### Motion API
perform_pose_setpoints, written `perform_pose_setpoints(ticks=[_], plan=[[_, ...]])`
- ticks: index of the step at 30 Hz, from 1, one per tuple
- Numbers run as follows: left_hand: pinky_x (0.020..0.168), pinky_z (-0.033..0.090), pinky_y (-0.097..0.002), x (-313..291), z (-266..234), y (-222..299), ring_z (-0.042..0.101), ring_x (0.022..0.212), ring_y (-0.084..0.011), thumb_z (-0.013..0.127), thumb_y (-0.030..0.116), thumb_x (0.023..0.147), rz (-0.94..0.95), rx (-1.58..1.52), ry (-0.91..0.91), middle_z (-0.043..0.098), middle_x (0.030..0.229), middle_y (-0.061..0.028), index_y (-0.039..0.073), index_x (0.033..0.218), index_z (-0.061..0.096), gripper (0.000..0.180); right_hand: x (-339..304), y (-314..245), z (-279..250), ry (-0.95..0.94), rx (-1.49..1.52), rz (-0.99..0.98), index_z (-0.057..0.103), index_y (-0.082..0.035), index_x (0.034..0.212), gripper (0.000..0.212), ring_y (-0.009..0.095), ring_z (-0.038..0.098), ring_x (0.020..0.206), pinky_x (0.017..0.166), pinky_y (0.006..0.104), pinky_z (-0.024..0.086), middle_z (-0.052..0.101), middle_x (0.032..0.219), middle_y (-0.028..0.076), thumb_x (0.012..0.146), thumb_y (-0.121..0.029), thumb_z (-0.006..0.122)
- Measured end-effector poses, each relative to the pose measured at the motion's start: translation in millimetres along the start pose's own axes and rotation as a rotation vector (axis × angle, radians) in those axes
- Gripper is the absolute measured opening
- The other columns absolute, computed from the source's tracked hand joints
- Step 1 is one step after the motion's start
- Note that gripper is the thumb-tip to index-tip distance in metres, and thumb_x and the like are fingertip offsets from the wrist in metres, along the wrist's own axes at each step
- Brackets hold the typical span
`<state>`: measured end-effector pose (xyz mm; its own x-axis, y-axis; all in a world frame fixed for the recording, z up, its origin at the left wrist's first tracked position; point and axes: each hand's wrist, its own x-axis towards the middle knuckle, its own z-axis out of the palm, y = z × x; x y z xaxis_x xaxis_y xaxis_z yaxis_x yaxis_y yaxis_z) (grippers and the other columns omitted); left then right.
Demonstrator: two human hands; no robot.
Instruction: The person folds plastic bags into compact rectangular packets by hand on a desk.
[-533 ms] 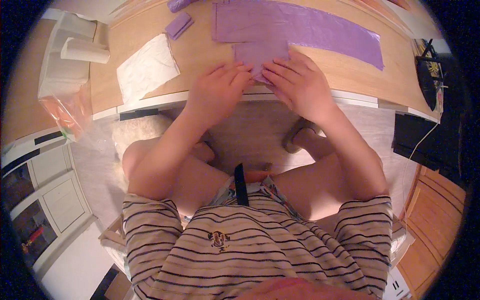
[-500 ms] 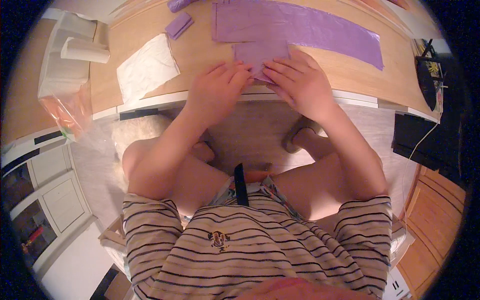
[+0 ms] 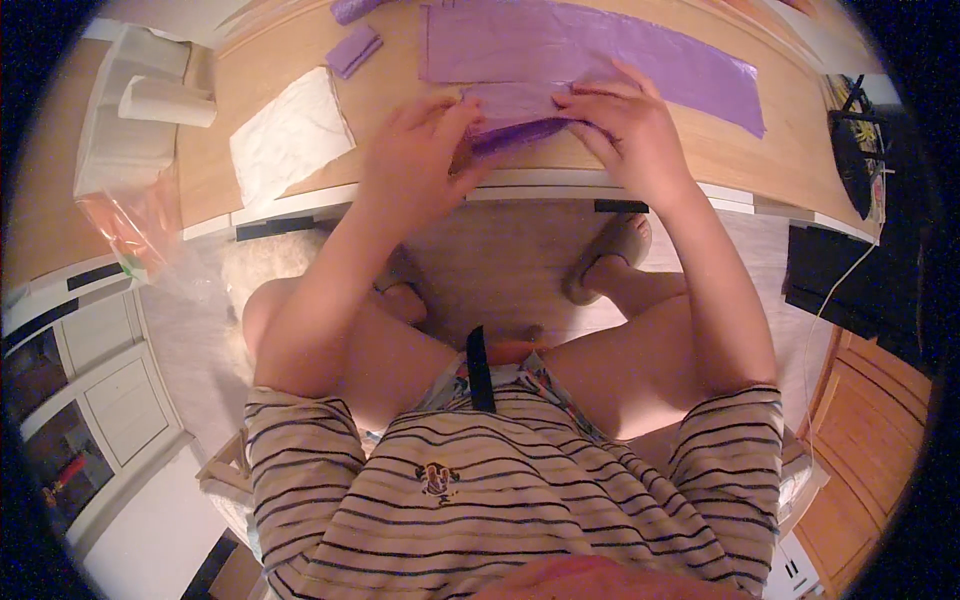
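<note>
Between my two hands, at the desk's near edge, is a purple plastic bag [image 3: 515, 130], its near edge lifted and curled into a darker fold. My left hand [image 3: 422, 150] grips its left end, fingers bent and blurred a little by motion. At the other end my right hand [image 3: 632, 130] pinches the bag between thumb and fingers. Just beyond lies a long flat strip of the same purple plastic [image 3: 600, 55], stretching away to the right. A small folded purple packet [image 3: 355, 50] rests to the far left, near a purple roll [image 3: 355, 10].
A white tissue sheet [image 3: 290, 138] lies flat left of my hands. Farther left stand a pack of paper towels [image 3: 130, 130] and a clear and orange plastic wrapper [image 3: 135, 225]. A black object with a cable [image 3: 860, 150] is at the desk's right end.
Both hands have drawn apart. The bag's near edge, flat under my fingers before, is now raised and folded over. The other purple pieces have stayed put.
</note>
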<state>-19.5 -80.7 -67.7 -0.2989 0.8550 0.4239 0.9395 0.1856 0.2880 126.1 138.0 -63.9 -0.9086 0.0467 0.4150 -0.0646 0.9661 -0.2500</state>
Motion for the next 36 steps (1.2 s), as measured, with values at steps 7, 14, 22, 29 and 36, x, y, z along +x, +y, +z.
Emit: perform_pose_setpoints(ticks=[7,14,22,29,36], plan=[[0.092,0.042,-0.0411,6.7,2.8,-11.1,0.058,0.101,-0.0301,0.07,0.025,0.081,0.0,0.047,0.05,0.065,0.104,-0.0093,0.014,0.116,0.065,0.036,7.9,-9.6,1.1,0.129,0.041,0.042,0.073,-0.01,0.088,0.021,0.024,0.062,0.093,0.09,0.0403,0.044,0.069,0.085,0.007,0.078,-0.028,0.072],[0.091,0.041,-0.0411,8.7,4.8,-12.1,0.061,0.092,-0.0248,0.065,0.023,0.084,0.014,0.037,0.111,0.069,0.084,-0.0064,0.009,0.101,0.069,0.022,8.9,-8.6,6.3,0.117,0.201,0.217,0.069,-0.006,0.073,0.027,0.029,0.059,0.08,0.076,0.039,0.044,0.062,0.069,0.01,0.08,-0.032,0.072],[0.094,0.037,-0.0424,8.1,9.4,-14.7,0.054,0.106,-0.0285,0.065,0.021,0.083,-0.145,-0.045,0.079,0.065,0.109,-0.0038,0.008,0.081,0.069,0.014,18.3,-8.9,11.9,-0.035,0.204,0.458,0.066,-0.004,0.066,0.033,0.034,0.056,0.065,0.066,0.0422,0.046,0.058,0.061,0.014,0.08,-0.033,0.073],[0.096,0.034,-0.045,10.9,11.0,-14.9,0.05,0.11,-0.0284,0.068,0.026,0.078,-0.149,0.088,0.091,0.061,0.112,-0.0019,0.01,0.072,0.067,0.017,24.2,-11.2,12.4,-0.037,0.192,0.534,0.071,-0.006,0.071,0.028,0.033,0.064,0.065,0.063,0.0405,0.051,0.065,0.067,0.015,0.077,-0.033,0.074],[0.095,0.037,-0.0454,22.9,3.0,1.1,0.051,0.109,-0.0321,0.068,0.03,0.077,-0.199,0.264,-0.019,0.06,0.113,-0.0085,0.012,0.104,0.065,0.032,24.7,-7.7,15.6,-0.056,0.179,0.578,0.071,-0.005,0.073,0.028,0.033,0.066,0.067,0.065,0.0397,0.053,0.067,0.069,0.015,0.077,-0.033,0.074]])
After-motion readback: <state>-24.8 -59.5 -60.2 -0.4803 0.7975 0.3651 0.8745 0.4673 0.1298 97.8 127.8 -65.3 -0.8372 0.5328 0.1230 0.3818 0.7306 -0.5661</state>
